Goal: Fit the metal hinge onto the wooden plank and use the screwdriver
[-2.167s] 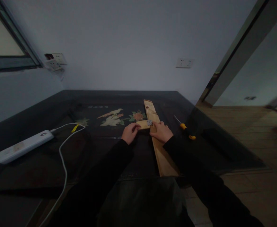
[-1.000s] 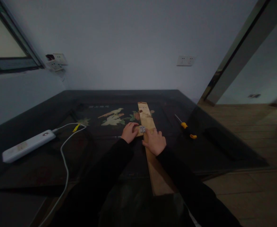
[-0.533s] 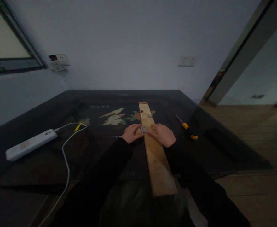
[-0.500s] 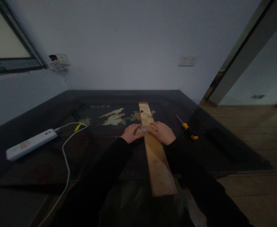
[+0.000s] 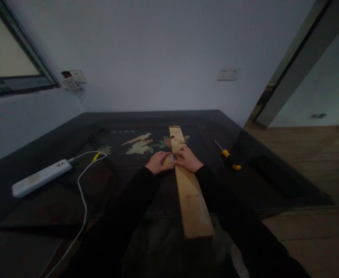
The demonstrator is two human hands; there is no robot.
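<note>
A long wooden board (image 5: pixel 191 197) lies lengthwise on the dark table, its near end jutting over the front edge. At its left edge, about mid-length, sits a small metal hinge (image 5: pixel 172 158). My left hand (image 5: pixel 158 162) pinches the hinge from the left, thumb and fingers closed on it. From the right, my right hand (image 5: pixel 187 159) rests over the board with its fingertips closed on the hinge's other side. Fingers partly cover the hinge. A screwdriver (image 5: pixel 229 158) with a yellow and black handle lies to the right of my right hand.
A white power strip (image 5: pixel 42 178) lies at the left, its white cable (image 5: pixel 81 189) running over the table's front edge. The dark table (image 5: pixel 262 193) has a bird and flower picture. Wall sockets (image 5: pixel 228 74) are on the wall behind.
My right hand has shifted slightly left, closer to my left hand, and its fingers now cover more of the hinge. The board and screwdriver lie much as before.
</note>
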